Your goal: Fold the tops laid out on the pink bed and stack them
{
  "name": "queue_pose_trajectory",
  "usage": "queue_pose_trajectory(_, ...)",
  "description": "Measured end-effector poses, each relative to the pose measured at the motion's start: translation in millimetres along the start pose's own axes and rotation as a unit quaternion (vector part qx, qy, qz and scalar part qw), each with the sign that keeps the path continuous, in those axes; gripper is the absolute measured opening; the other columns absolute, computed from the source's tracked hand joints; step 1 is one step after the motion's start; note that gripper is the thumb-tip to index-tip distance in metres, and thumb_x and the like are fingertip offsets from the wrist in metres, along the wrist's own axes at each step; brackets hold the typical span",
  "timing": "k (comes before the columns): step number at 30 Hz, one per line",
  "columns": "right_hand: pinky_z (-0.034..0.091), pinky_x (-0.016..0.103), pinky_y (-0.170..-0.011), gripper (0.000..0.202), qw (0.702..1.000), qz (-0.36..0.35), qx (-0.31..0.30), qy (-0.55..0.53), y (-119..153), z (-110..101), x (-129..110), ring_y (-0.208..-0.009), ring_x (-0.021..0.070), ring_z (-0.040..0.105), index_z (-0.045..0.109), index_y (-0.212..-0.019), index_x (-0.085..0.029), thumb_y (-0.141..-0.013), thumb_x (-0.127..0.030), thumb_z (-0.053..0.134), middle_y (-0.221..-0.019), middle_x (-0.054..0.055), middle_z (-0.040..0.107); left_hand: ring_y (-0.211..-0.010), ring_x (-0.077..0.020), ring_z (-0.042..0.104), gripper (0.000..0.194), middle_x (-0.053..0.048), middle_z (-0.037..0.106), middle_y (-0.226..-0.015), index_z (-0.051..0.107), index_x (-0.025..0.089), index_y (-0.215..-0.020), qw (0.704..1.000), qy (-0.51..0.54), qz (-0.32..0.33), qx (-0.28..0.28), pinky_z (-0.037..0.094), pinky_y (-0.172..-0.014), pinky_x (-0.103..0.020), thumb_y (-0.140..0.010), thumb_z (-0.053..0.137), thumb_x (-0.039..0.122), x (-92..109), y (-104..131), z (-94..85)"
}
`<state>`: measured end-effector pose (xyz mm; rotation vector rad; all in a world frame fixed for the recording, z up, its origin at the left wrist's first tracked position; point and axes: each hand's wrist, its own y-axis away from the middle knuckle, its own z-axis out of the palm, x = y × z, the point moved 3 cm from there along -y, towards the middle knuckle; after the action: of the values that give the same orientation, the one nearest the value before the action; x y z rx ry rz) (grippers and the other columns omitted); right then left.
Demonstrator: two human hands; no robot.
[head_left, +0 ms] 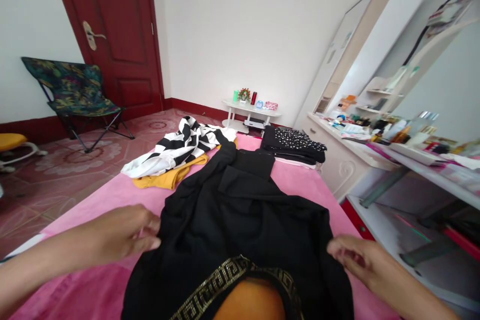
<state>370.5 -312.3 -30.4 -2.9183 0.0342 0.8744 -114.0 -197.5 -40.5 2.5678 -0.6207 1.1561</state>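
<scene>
A black garment (243, 225) lies spread on the pink bedcover (300, 182), with a gold key-pattern trim curving along its near part. Below the trim, at the bottom edge, an orange surface (251, 302) shows. At the garment's left edge, my left hand (131, 235) has its fingers curled in a pinch on the black cloth. My right hand (352, 255) pinches the opposite edge, its fingers bent and partly blurred. Folded black cloth (249, 170) lies beyond the garment's middle.
A black-and-white striped garment (183, 142) lies over mustard cloth (168, 177) at the back left. Folded dark clothes (292, 145) are stacked at the back right. A cluttered dressing table (348, 147) flanks the bed on the right; a folding chair (75, 90) stands far left.
</scene>
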Motion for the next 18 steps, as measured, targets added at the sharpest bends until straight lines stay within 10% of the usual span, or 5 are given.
queue_pose_trajectory(5,0.049,0.039,-0.090,0.031,0.988,-0.153,-0.029,-0.007,-52,57,-76,-0.103,0.0234,0.060,0.065,-0.109,-0.028,-0.080,-0.026,0.053,-0.113,0.007,0.064,-0.073,-0.0174,0.063,0.023,-0.002,0.066,-0.081,0.067,0.023,-0.086,0.988,-0.012,0.128,-0.090,0.049,-0.067,-0.026,-0.086,0.049,0.037,60,-61,42.6)
queue_pose_trajectory(9,0.023,0.047,-0.113,0.058,0.938,-0.311,-0.108,0.112,-76,110,-102,-0.135,0.0221,0.033,0.043,-0.136,-0.035,-0.081,-0.025,0.058,-0.146,0.002,0.038,-0.121,-0.0249,0.049,0.043,-0.007,0.050,-0.135,0.057,0.028,-0.124,0.962,-0.131,0.234,-0.045,0.037,-0.103,-0.037,-0.081,0.058,0.032,57,-100,85.0)
queue_pose_trajectory(13,0.028,0.055,-0.106,0.046,0.958,-0.176,0.020,0.225,-124,96,-36,-0.135,0.0294,0.032,0.047,-0.133,-0.034,-0.088,-0.037,0.051,-0.148,0.006,0.035,-0.138,-0.0299,0.024,0.049,-0.004,0.031,-0.150,0.049,0.031,-0.133,0.943,-0.260,0.209,0.023,0.019,-0.112,-0.050,-0.085,0.053,0.043,15,-121,94.0)
queue_pose_trajectory(18,0.050,0.049,-0.081,0.048,0.955,0.064,0.127,0.258,-159,76,52,-0.108,0.0339,0.057,0.051,-0.132,-0.021,-0.090,-0.041,0.041,-0.122,0.018,0.056,-0.127,-0.0254,0.044,0.043,-0.002,0.041,-0.144,0.058,0.031,-0.124,0.962,-0.221,0.152,0.058,0.033,-0.107,-0.038,-0.089,0.044,0.052,1,-136,71.8)
